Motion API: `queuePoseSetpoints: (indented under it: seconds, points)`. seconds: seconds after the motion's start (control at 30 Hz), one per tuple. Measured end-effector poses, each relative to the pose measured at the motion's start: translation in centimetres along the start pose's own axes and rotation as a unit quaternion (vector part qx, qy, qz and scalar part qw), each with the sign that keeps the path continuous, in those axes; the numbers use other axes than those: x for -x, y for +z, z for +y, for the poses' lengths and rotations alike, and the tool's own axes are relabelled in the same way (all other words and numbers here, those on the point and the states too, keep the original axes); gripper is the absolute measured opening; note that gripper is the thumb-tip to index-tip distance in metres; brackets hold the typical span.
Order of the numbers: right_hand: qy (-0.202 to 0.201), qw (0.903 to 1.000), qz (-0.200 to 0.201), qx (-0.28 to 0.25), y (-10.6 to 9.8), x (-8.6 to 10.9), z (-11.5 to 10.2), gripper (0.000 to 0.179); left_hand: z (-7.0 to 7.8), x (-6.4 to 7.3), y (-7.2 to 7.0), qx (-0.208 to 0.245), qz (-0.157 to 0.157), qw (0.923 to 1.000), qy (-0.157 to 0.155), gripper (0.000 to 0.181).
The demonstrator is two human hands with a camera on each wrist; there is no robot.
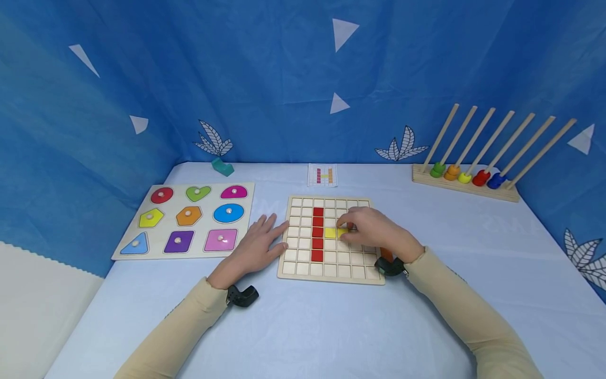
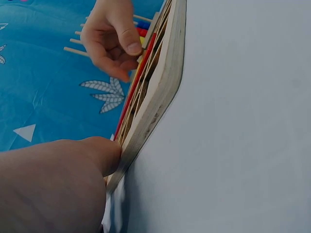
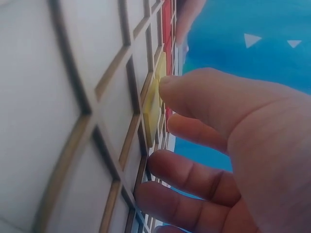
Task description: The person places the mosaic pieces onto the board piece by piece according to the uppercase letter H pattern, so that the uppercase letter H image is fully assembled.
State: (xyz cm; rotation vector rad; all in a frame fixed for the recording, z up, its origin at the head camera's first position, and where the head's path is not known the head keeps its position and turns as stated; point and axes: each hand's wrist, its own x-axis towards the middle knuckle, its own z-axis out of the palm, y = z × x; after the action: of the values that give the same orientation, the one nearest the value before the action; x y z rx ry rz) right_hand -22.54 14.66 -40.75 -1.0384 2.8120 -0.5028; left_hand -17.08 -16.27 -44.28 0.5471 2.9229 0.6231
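**Right hand [image 1: 374, 227] over the yellow tiles [image 1: 330, 233] on the grid [image 1: 302, 268]**

In the head view we look down on a desk [image 1: 303, 326] with the grid in its middle, well in from the left and right edges. We count five red tiles [image 1: 317, 232] in one column on it; two yellow tiles sit side by side, just right of the middle red one. The left hand [image 1: 255, 243] lies spread and released, fingertips at the grid's left edge. The right hand bends its thumb and fingers over the outer yellow tile; whether it grasps it, we cannot tell. Toward the desk's left edge we find a puzzle [image 1: 199, 245] with nine coloured shapes, near the far left corner a teal block [image 1: 223, 167], by the middle of the far edge a card [image 1: 322, 175], and near the far right corner a peg stand [image 1: 466, 188] with coloured beads.

In the left wrist view we see the left hand touching the grid's rim. Beyond it, the right thumb and forefinger stand apart, close to the tiles.

In the right wrist view we see the right thumb's tip at the outer yellow tile, the other fingers curved near the grid's bars, and red tiles behind.
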Motion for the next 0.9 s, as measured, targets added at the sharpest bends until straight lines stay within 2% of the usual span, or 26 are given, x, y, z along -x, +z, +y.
queuePoseSetpoints:
  seconds: [0.27, 0.6, 0.9]
  points:
    - [0.014, 0.9999, 0.000, -0.004, -0.9, 0.4, 0.4, 0.027, 0.0, -0.1, 0.0, -0.002, -0.003, 1.0000, -0.003, 0.064]
    - [0.065, 0.9978, 0.014, -0.001, -3.2, 1.7, 3.4, 0.032, -0.1, 0.1, -0.1, 0.002, 0.002, 1.0000, -0.007, 0.064]
    - [0.116, 0.9931, 0.011, -0.016, -3.6, 2.8, 6.3, 0.034, -0.1, 0.0, 0.1, 0.000, -0.006, 1.0000, -0.005, 0.065]
